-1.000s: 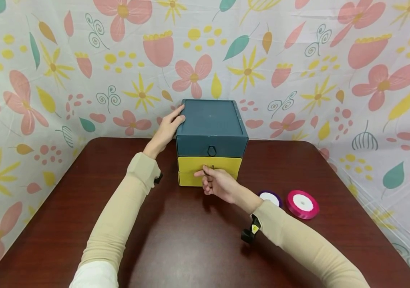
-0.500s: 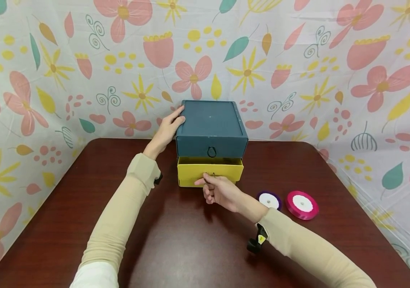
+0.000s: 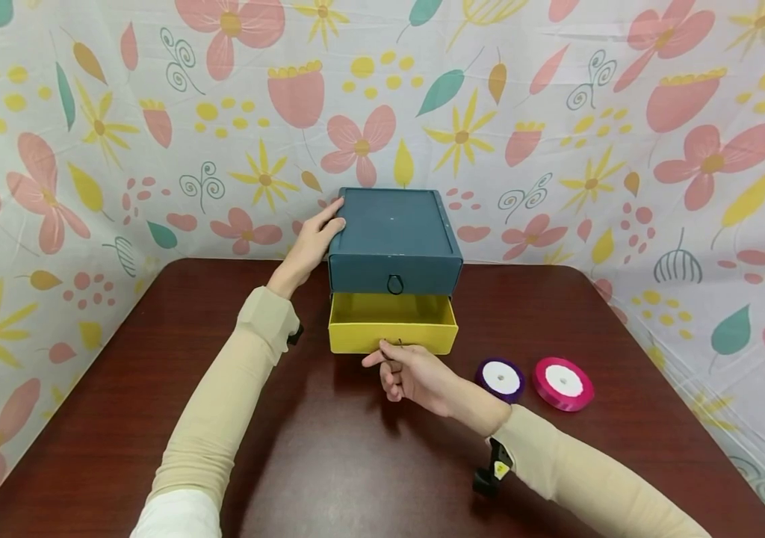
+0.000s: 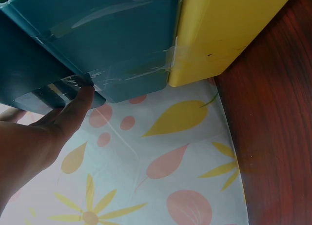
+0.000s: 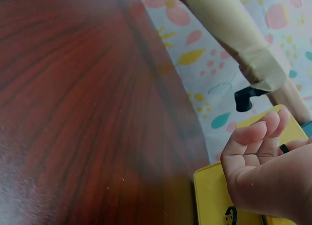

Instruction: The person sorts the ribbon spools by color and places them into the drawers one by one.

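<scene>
A teal drawer box (image 3: 392, 224) is stacked on yellow drawers near the back of the table. The upper yellow drawer (image 3: 354, 339) stands partly pulled out, its yellow inside showing behind the front panel. At that panel, my right hand (image 3: 419, 379) pinches the drawer's small black loop pull (image 5: 284, 148) between thumb and finger, other fingers curled. My left hand (image 3: 310, 243) rests against the teal box's left side, thumb on the top edge; the left wrist view shows its fingers (image 4: 73, 110) on the teal wall. A lower yellow drawer (image 5: 209, 198) with its own black loop appears in the right wrist view.
Two ribbon spools lie on the dark wooden table (image 3: 329, 463) right of the drawers: a purple one (image 3: 500, 377) close to my right forearm and a pink one (image 3: 564, 382) beyond it. A flower-patterned cloth (image 3: 517, 90) hangs behind the table.
The upper yellow drawer has slid out toward me, from shut to partly open, with my right hand drawing back on its loop. My left hand has stayed on the teal box.
</scene>
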### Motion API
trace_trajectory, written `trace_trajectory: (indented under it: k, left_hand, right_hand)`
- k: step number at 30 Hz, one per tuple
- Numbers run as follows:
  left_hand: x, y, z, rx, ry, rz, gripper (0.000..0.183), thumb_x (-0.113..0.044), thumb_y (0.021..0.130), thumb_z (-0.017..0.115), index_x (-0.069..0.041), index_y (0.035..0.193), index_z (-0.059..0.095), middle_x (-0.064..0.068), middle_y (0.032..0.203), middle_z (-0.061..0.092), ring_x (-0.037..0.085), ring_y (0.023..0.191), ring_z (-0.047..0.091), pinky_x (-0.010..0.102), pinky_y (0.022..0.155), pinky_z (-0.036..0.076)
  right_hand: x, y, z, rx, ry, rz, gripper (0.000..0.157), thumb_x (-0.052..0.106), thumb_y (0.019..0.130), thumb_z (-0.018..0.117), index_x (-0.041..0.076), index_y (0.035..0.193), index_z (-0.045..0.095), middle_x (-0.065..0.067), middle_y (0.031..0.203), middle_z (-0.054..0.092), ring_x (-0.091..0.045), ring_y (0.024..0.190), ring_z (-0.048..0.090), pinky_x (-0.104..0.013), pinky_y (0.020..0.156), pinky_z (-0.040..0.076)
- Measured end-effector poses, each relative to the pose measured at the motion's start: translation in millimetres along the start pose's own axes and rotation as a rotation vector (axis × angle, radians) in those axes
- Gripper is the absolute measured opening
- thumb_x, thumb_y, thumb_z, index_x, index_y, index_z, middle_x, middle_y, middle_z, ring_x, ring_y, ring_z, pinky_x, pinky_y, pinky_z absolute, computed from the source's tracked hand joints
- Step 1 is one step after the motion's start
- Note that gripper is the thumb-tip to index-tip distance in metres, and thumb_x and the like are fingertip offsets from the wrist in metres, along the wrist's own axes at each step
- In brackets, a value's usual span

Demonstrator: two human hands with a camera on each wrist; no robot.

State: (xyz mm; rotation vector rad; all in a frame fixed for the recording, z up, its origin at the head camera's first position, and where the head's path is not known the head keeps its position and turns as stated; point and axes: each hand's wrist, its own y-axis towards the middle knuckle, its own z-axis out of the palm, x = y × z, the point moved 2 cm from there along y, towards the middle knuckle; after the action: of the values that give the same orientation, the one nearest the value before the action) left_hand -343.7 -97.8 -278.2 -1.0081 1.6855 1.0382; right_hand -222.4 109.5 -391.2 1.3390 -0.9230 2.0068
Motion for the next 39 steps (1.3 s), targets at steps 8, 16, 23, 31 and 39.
trace_trajectory:
  k: [8, 16, 23, 31, 39]
  left_hand:
    - [-1.6, -1.5, 0.3, -0.011, -0.001, -0.009, 0.055, -0.025, 0.104, 0.040, -0.018, 0.156, 0.022, 0.002, 0.164, 0.013, 0.028, 0.129, 0.045, 0.040, 0.113, 0.030]
    - [-0.5, -0.9, 0.2, -0.012, -0.014, -0.011, 0.055, -0.026, 0.104, 0.040, -0.019, 0.156, 0.022, 0.002, 0.164, 0.013, 0.019, 0.112, 0.048, 0.037, 0.104, 0.034]
    - [0.3, 0.1, 0.1, -0.006, -0.027, 0.000, 0.056, -0.025, 0.104, 0.040, -0.017, 0.156, 0.022, 0.004, 0.164, 0.012, 0.024, 0.148, 0.022, 0.045, 0.117, 0.027]
    - [-0.1, -0.8, 0.5, -0.007, -0.020, 0.002, 0.055, -0.025, 0.104, 0.040, -0.017, 0.156, 0.022, 0.004, 0.164, 0.012, 0.024, 0.149, 0.019, 0.044, 0.118, 0.026]
    - [0.2, 0.4, -0.2, -0.005, -0.006, -0.008, 0.056, -0.025, 0.104, 0.041, -0.018, 0.156, 0.021, 0.003, 0.164, 0.013, 0.025, 0.148, 0.023, 0.045, 0.117, 0.027]
  right_hand:
    - [-4.3, -7.7, 5.5, -0.002, 0.013, 0.010, 0.038, 0.037, 0.103, 0.042, 0.009, 0.101, 0.068, 0.005, 0.062, 0.053, -0.007, 0.054, 0.046, -0.023, 0.057, 0.042]
    - [-11.2, -16.5, 11.3, -0.017, -0.011, -0.004, 0.039, 0.039, 0.103, 0.043, 0.010, 0.094, 0.068, 0.005, 0.061, 0.053, -0.007, 0.052, 0.045, -0.024, 0.057, 0.041]
    - [-17.5, -23.0, 18.1, -0.038, -0.056, -0.049, 0.040, 0.040, 0.103, 0.042, 0.012, 0.081, 0.060, 0.006, 0.057, 0.048, -0.008, 0.050, 0.042, -0.023, 0.055, 0.039]
    - [-24.6, -28.9, 22.7, -0.027, -0.071, -0.059, 0.040, 0.040, 0.102, 0.044, 0.011, 0.079, 0.059, 0.006, 0.056, 0.047, -0.008, 0.050, 0.042, -0.023, 0.054, 0.039]
    - [-27.8, -34.9, 25.3, -0.028, -0.070, -0.028, 0.039, 0.041, 0.102, 0.043, 0.013, 0.082, 0.062, 0.007, 0.057, 0.049, -0.007, 0.050, 0.043, -0.024, 0.055, 0.040]
